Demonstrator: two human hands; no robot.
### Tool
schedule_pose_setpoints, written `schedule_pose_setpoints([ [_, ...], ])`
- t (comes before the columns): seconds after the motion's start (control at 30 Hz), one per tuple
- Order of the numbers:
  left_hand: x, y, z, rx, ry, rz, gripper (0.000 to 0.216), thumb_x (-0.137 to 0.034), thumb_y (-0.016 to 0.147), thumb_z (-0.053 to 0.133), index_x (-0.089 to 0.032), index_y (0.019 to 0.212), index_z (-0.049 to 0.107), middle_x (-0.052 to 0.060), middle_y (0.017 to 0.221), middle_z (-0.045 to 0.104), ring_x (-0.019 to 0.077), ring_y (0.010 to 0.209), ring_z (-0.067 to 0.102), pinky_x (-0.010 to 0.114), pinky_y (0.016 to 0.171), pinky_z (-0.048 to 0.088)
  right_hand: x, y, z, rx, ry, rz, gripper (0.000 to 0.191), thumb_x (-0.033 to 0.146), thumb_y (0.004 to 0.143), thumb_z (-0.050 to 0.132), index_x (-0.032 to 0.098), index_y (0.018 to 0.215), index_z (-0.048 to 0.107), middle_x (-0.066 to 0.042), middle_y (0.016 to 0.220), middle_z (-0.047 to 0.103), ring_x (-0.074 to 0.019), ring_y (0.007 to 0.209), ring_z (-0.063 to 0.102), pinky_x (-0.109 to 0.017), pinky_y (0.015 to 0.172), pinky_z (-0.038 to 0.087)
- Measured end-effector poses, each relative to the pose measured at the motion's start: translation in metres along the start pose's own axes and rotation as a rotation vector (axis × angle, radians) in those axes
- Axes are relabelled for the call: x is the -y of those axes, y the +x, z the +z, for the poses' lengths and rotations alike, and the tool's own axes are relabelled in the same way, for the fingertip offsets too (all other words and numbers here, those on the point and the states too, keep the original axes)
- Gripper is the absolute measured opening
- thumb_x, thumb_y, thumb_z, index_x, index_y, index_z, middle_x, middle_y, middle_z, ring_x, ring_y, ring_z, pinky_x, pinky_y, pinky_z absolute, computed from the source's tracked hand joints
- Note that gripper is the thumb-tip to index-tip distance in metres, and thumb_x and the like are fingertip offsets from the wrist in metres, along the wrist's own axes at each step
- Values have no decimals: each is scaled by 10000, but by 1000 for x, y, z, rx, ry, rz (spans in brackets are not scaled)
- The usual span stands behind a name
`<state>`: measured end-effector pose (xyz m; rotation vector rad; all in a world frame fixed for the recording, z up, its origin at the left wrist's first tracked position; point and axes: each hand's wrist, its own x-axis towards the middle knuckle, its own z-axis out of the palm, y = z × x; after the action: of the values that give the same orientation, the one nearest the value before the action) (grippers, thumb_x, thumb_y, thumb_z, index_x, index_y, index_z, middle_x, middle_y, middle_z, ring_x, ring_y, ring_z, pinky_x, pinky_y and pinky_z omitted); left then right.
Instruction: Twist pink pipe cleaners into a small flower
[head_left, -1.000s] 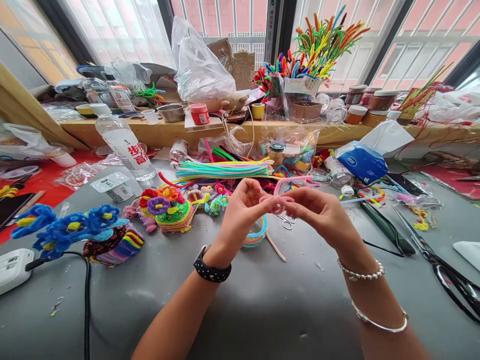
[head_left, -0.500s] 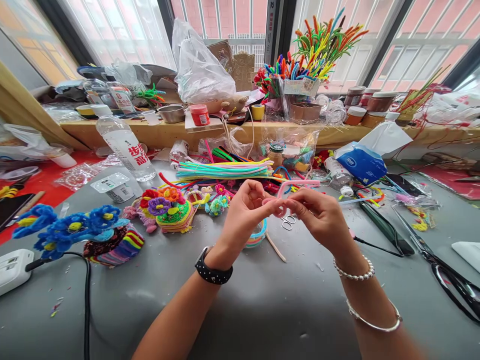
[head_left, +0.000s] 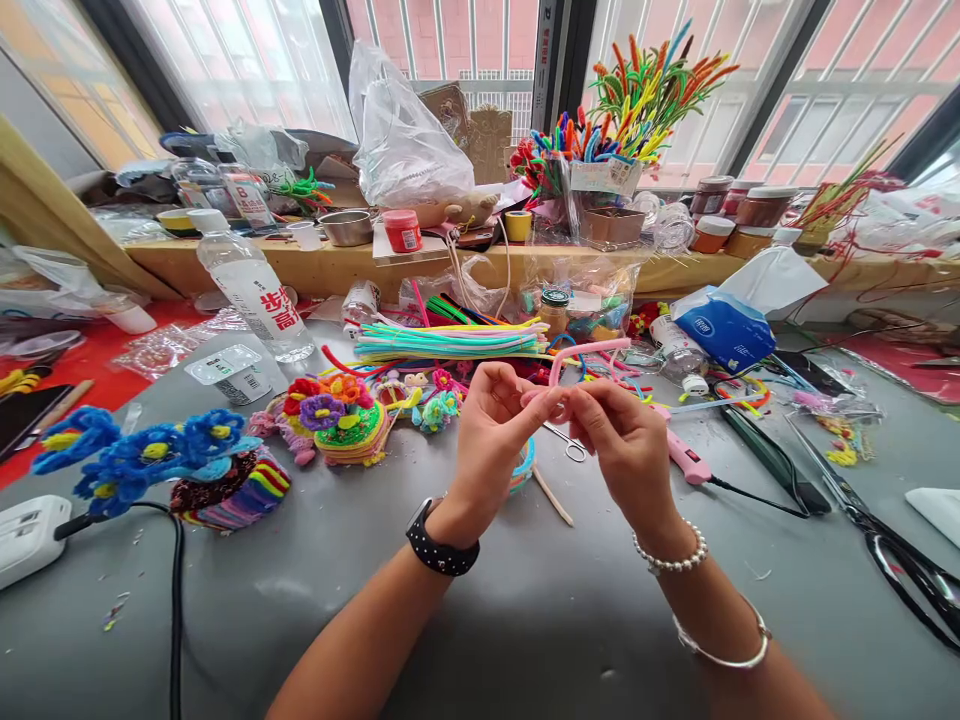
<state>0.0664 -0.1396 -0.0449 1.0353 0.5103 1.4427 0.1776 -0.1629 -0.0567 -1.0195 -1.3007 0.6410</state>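
Between my hands, above the middle of the grey table, is a pink pipe cleaner (head_left: 592,350), bent, with its free end sticking up and to the right. My left hand (head_left: 499,430) pinches its curled part between thumb and fingers. From the other side my right hand (head_left: 626,435) pinches the same piece, the fingertips of both hands almost touching. The curled part is mostly hidden by my fingers. Below and behind the hands lie small scissors (head_left: 575,452), a ring of blue and orange pipe cleaners (head_left: 525,468) and a beige strip (head_left: 553,497).
A bundle of pastel pipe cleaners (head_left: 450,341) lies behind my hands. On the left stand a water bottle (head_left: 255,290), blue fuzzy flowers (head_left: 154,450) and a flower-topped cake (head_left: 349,435). To the right are a pink corded tool (head_left: 688,460), large black scissors (head_left: 877,535) and a tissue pack (head_left: 724,328).
My right hand has drawn in to the left and turned more upright. The pipe cleaner's free end has shifted slightly left and up. The pink tool now shows beside my right hand.
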Motion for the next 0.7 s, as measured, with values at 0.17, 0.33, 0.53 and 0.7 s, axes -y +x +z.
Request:
schedule_pose_setpoints([
  [0.17, -3, 2, -3, 44, 18, -40, 329, -162, 645, 724, -182, 702, 400, -76, 569, 589, 67, 533, 586, 190, 570, 468, 0, 10, -17, 129, 92, 60, 351, 420, 881, 396, 174, 718, 587, 16, 558, 506, -88, 477, 426, -219, 410, 307],
  [0.33, -4, 1, -3, 74, 53, -62, 336, -166, 655, 714, -187, 722, 386, -68, 578, 593, 73, 529, 582, 192, 554, 461, 4, 10, -21, 210, -87, -4, 234, 358, 820, 518, 177, 679, 560, 28, 551, 516, -81, 473, 414, -213, 428, 335],
  [0.53, 3, -3, 2, 12, 21, -28, 324, -167, 665, 706, -192, 721, 388, -88, 579, 549, 54, 555, 567, 187, 614, 469, 5, -1, 0, -27, -76, -64, 192, 305, 828, 517, 188, 684, 568, 16, 585, 563, -101, 519, 487, -226, 478, 402],
  [0.7, 3, -4, 4, -52, 12, -8, 345, -161, 644, 720, -195, 722, 386, -96, 580, 534, 62, 567, 580, 205, 639, 475, -2, -1, 4, -95, 48, 9, 209, 362, 815, 535, 193, 708, 596, 18, 569, 552, -98, 478, 448, -229, 443, 378],
])
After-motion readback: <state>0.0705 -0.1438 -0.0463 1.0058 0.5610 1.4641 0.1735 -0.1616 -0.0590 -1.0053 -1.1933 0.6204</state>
